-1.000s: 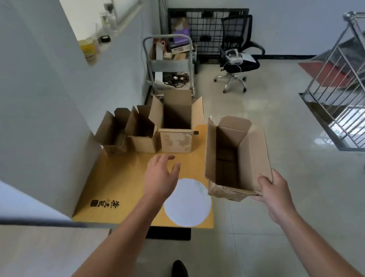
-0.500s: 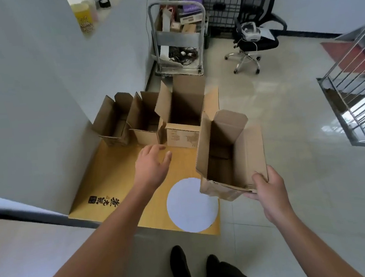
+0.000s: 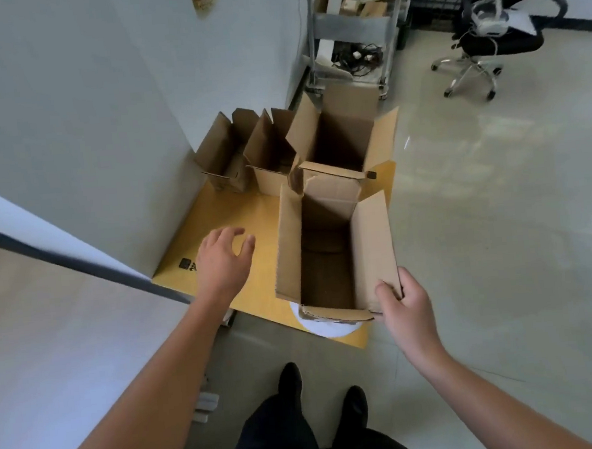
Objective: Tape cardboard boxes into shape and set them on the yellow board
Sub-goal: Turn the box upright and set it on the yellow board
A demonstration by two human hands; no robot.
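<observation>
Right hand pinches the box by its near right wall, open top up, just over the board — likely so it lands beside the three boxes; left hand hovers spread, holding nothing.

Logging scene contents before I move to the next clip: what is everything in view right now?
Yellow board: 1, yellow, low, against the wall.
Left small cardboard box: 1, brown, board's far end, by the wall.
Middle small cardboard box: 1, brown, just right of it.
Larger cardboard box: 1, brown, board's far right, flaps up.
Held cardboard box: 1, brown, open-topped, over the board's near edge.
White circle: 1, white, on the board, partly hidden by the held cardboard box.
Cart: 1, grey metal, beyond the board, cluttered.
Office chair: 1, black, far right.
Shoes: 2, black, bottom centre.
Left hand: 1, fingers relaxed, over the board.
Right hand: 1, grips the held cardboard box's near right corner.
</observation>
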